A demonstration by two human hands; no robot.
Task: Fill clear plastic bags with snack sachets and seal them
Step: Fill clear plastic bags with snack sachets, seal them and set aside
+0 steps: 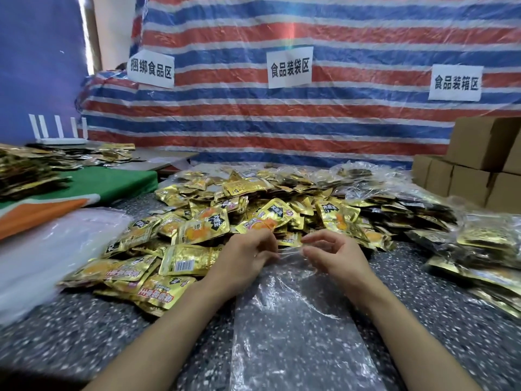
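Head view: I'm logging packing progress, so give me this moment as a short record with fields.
bag: clear bag, flat on the speckled table, apparently empty
left hand: pinches the bag's mouth
right hand: pinches the mouth's other side
supply: gold sachets heaped just beyond the hands
done: filled bags at right

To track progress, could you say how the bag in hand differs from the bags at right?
The bag in hand lies flat, empty; the bags at right bulge with sachets. The left hand and right hand pinch the first's mouth; the others lie untouched. All are clear plastic.
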